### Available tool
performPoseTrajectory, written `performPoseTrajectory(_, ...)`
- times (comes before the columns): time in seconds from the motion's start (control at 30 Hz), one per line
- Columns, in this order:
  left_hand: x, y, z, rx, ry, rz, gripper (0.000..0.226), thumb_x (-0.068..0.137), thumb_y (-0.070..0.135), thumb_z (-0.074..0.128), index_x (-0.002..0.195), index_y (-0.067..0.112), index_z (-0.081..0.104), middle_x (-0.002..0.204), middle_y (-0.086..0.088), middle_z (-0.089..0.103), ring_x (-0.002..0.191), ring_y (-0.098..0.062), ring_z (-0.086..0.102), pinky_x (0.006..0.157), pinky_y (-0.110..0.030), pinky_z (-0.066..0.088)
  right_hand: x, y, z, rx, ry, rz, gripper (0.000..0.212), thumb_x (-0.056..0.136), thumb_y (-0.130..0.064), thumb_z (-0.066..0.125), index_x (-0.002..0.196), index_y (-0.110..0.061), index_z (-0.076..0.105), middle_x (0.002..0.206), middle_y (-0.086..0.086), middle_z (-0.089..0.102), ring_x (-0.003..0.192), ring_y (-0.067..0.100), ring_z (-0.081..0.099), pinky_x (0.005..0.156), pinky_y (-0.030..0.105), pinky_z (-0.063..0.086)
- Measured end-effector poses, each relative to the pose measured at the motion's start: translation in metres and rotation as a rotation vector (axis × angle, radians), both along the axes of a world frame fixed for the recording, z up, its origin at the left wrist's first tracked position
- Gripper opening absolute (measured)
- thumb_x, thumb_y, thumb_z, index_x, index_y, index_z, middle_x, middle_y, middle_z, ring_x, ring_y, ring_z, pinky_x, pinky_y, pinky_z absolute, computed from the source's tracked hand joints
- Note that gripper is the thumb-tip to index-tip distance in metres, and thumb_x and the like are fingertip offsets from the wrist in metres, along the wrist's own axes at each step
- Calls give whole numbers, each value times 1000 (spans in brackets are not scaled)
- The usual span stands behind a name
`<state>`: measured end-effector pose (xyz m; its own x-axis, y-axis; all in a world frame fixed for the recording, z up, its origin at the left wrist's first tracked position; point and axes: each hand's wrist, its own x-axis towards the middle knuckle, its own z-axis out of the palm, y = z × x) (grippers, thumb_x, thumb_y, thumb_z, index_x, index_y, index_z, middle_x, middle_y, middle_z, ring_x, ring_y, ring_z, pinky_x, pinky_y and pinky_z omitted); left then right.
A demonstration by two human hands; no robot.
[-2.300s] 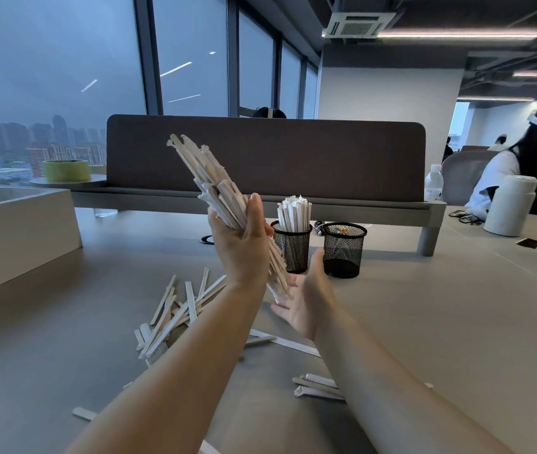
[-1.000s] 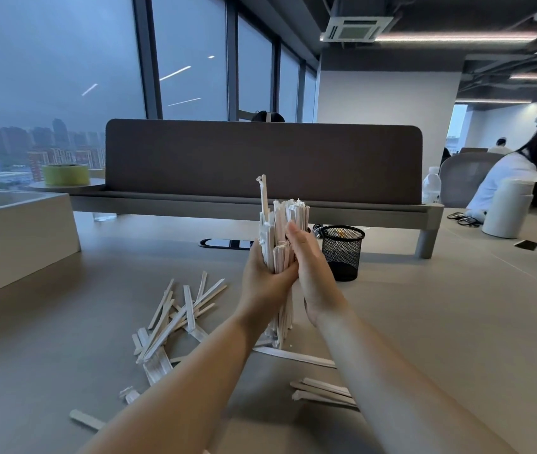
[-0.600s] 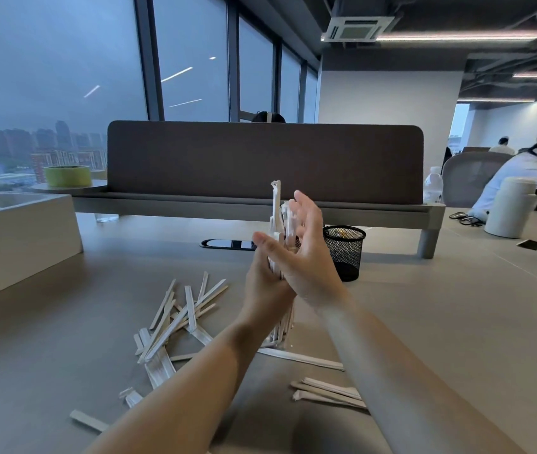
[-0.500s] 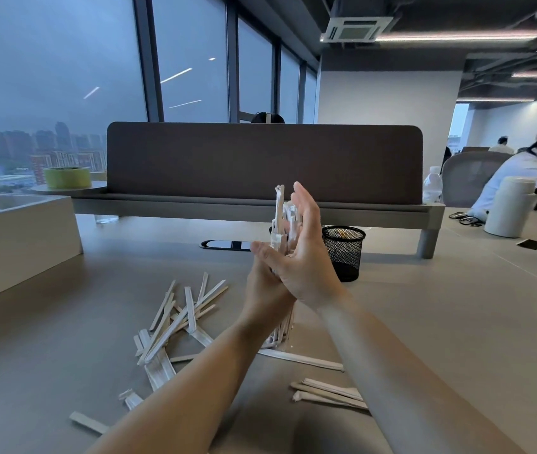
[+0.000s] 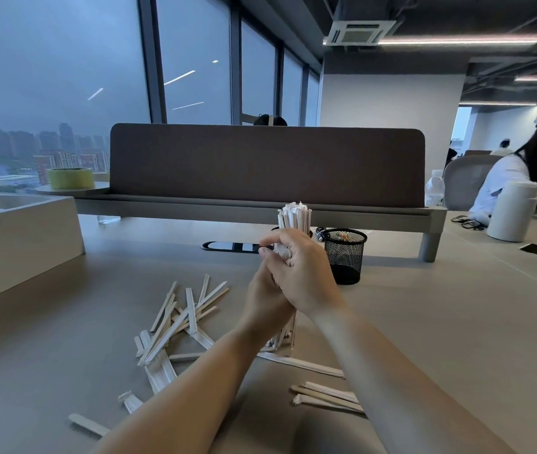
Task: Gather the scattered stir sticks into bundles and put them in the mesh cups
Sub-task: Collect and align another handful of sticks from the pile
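Both hands hold one bundle of paper-wrapped stir sticks (image 5: 286,335) upright, its lower ends resting on the table. My left hand (image 5: 265,309) wraps the bundle's middle. My right hand (image 5: 305,273) curls over its top, where only a few white tips show between the fingers. Right behind my hands stands a mesh cup packed with stir sticks (image 5: 294,216); that cup itself is almost fully hidden. To its right is a black mesh cup (image 5: 345,257) with no sticks poking out. A loose pile of sticks (image 5: 178,322) lies to the left, and a few more sticks (image 5: 326,393) lie under my right forearm.
A white box (image 5: 21,240) sits at the left edge of the table. A dark divider panel (image 5: 267,165) closes off the back, with a black cable port (image 5: 231,247) before it. At far right are a white flask (image 5: 511,211), a phone (image 5: 532,248) and a seated person (image 5: 523,172).
The bundle came down from a tilted hold in my left hand and now stands on the table. My right hand closed over its top, and the stick that stuck out is now level.
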<state>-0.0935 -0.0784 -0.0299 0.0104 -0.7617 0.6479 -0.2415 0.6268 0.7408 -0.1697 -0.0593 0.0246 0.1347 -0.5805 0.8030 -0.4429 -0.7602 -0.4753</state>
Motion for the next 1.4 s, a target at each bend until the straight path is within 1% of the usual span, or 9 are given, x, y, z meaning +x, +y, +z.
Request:
performPoseTrajectory(0.23,-5,12,22,-132,-84,137,19,79,47,42,86,33,53,75,18,58,75,10,56,65,-6,42,-1,5,12,-153,-74,42,12,84,-14,67,94,-7,70,95,-2,64,89,5,56,80,12,45)
performPoseTrajectory(0.4,-2,12,17,-42,35,15,10,80,26,59,88,30,64,80,10,69,79,3,63,70,-21,51,-2,4,7,183,-122,91,61,76,-16,79,128,-13,49,122,-4,47,105,1,50,90,2,36)
performPoseTrajectory(0.53,-2,16,12,87,135,-160,21,72,15,65,90,24,61,78,6,66,73,3,62,69,-21,50,-3,-1,-3,341,-147,80,32,78,-14,75,104,-20,58,98,4,68,91,20,65,89,35,52)
performPoseTrajectory(0.7,5,16,7,212,83,-212,49,58,21,77,104,22,59,85,7,69,77,4,64,68,-15,50,-6,-1,-4,337,-213,121,21,82,-6,70,98,-12,58,90,2,64,82,16,60,74,15,45)
performPoseTrajectory(0.83,6,18,13,201,56,-206,36,75,-2,73,102,17,59,81,5,68,70,7,63,62,-11,48,-7,2,2,264,-256,150,21,83,-5,68,93,-18,54,85,-2,60,76,9,56,70,16,44)
performPoseTrajectory(1.0,10,17,12,220,54,-244,56,65,7,81,114,19,56,90,3,70,78,-2,66,67,-18,52,-7,3,9,96,-274,127,32,84,-4,68,89,-29,49,86,-11,58,74,1,55,69,6,40)
performPoseTrajectory(1.1,9,13,4,258,-30,-196,36,68,6,79,97,19,60,82,0,68,72,-9,64,64,-20,52,-7,1,5,97,-291,113,35,80,-3,72,95,-25,49,91,-5,57,80,4,55,73,8,42)
performPoseTrajectory(1.27,5,10,-8,320,-120,-101,21,75,1,71,90,14,62,83,-10,70,75,-22,69,70,-32,59,-9,-7,-4,480,-546,229,69,71,-2,80,125,-10,37,114,7,53,99,19,58,91,30,50)
performPoseTrajectory(1.4,3,12,-9,338,-149,-81,21,75,1,74,79,17,61,77,-2,66,73,-11,61,70,-26,48,-10,-11,-16,669,-506,302,42,73,-3,79,109,-8,58,86,5,65,79,12,62,73,20,50)
